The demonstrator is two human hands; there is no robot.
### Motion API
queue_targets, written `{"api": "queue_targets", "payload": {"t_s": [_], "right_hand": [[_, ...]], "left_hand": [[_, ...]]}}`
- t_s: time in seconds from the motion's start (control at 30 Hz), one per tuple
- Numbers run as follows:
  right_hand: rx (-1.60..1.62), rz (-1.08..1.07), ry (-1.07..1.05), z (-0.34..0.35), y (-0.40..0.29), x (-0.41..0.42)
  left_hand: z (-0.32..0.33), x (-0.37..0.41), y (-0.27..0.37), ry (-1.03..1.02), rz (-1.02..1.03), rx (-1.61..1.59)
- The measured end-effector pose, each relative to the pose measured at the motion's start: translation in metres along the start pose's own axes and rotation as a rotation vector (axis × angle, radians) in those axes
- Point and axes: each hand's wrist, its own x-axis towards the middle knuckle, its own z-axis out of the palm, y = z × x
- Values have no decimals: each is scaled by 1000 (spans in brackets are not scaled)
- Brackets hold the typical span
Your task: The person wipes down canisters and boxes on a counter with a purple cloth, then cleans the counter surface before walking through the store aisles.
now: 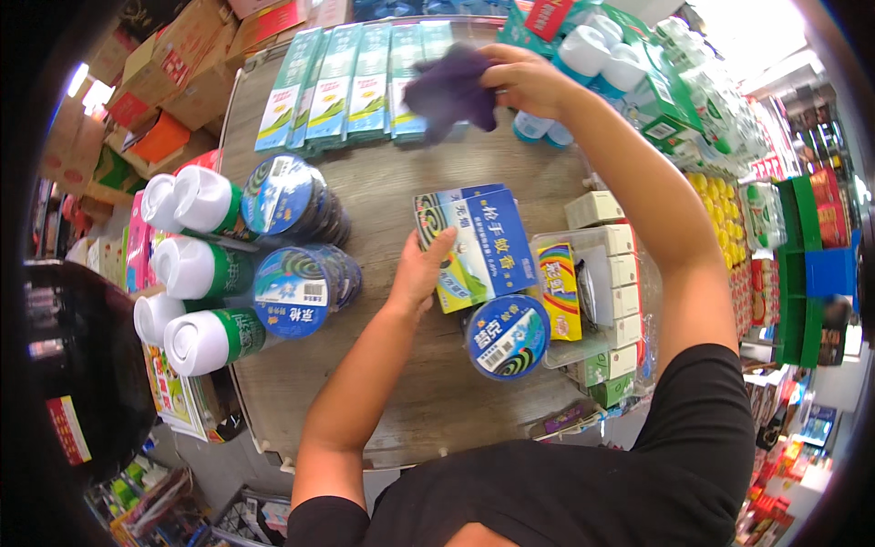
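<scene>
My left hand grips a small stack of flat mosquito-coil boxes, its thumb across their printed top. They are over the middle of the wood-grain shelf, and a round blue tub of coils stands against their near edge. Farther off, my right hand pinches a dark purple cloth, blurred and hanging from the fingers. Beneath and beside the cloth lie rows of long, pale green and blue boxes, partly covered by it.
At the left stand two stacks of round tubs and several white-capped spray cans. A clear plastic bin with a yellow packet is on the right, near small white boxes. Blue bottles with white caps stand at the back right.
</scene>
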Motion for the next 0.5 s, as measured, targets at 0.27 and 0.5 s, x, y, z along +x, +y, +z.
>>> {"api": "queue_targets", "payload": {"t_s": [0.27,0.5], "right_hand": [[38,-2,268,-63,-11,-160],[225,76,229,-60,18,-255]], "left_hand": [[-14,33,13,-111,-54,2],[-14,39,19,-119,-124,57]]}}
